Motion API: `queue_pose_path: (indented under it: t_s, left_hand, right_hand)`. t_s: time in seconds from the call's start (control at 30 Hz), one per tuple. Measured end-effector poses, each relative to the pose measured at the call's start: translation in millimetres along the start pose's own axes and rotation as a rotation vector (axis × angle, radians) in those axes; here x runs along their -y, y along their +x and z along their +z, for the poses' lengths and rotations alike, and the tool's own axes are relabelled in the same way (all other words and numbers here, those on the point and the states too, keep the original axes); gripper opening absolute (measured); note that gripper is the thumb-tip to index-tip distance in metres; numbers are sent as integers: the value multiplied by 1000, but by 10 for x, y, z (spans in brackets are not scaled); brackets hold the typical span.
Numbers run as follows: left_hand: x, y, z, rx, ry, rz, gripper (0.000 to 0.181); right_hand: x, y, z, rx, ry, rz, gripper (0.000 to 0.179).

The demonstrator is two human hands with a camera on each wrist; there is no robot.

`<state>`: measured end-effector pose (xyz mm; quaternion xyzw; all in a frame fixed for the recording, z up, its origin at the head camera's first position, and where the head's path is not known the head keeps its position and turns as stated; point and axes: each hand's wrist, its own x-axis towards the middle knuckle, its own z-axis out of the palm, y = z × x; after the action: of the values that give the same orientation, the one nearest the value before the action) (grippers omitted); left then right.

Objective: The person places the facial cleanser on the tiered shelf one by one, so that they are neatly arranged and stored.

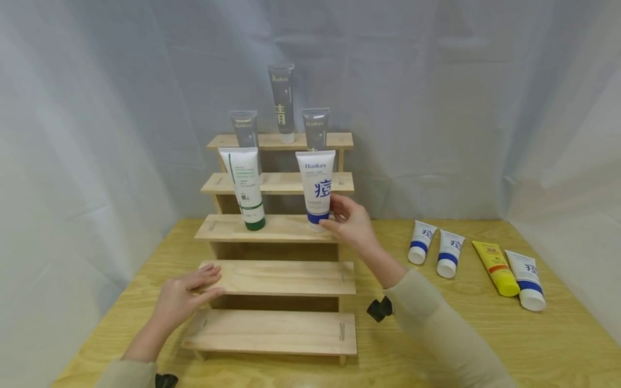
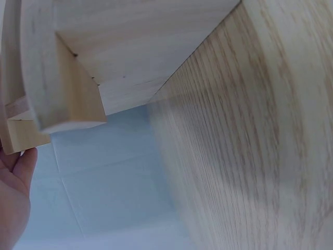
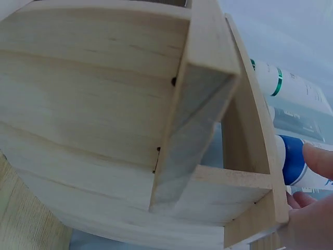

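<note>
My right hand (image 1: 352, 222) grips the lower part of a white squeeze tube (image 1: 317, 183) with a blue band, which stands cap down at the right of the third step. In the right wrist view, the thumb lies against this tube's blue band (image 3: 295, 160). A white tube with a green cap (image 1: 246, 186) stands at the left of the same step. My left hand (image 1: 181, 296) rests on the left end of the step below, fingers extended over the wooden board (image 1: 286, 277). The left wrist view shows that hand (image 2: 14, 192) at the stand's edge.
Grey tubes stand higher up: one on the top step (image 1: 283, 102), two behind the white tubes. White-and-blue tubes (image 1: 450, 253) and a yellow tube (image 1: 497, 268) lie on the wooden table (image 1: 427, 334) at right. A pale curtain (image 1: 412, 108) hangs behind. The bottom step (image 1: 276, 331) is nearest.
</note>
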<state>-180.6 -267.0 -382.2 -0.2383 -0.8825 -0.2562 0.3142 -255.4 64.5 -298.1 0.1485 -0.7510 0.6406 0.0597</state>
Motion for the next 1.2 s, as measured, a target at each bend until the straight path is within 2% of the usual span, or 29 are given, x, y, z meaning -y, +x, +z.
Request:
queue_pose_path:
  t_s: [0.2, 0.6, 0.87, 1.2]
  left_hand:
    - [-15, 0, -2, 5, 9, -11, 35]
    - [-5, 1, 6, 2, 5, -11, 35]
    - [40, -17, 21, 2, -3, -16, 36]
    - [10, -5, 2, 16, -3, -22, 36]
  right_hand:
    - [2, -73, -104, 1, 0, -28, 51]
    - [-97, -221, -396, -11, -74, -1, 46]
    - [-254, -315, -678, -25, -162, 11, 46]
    - [-467, -446, -1014, -51, -264, 49, 47]
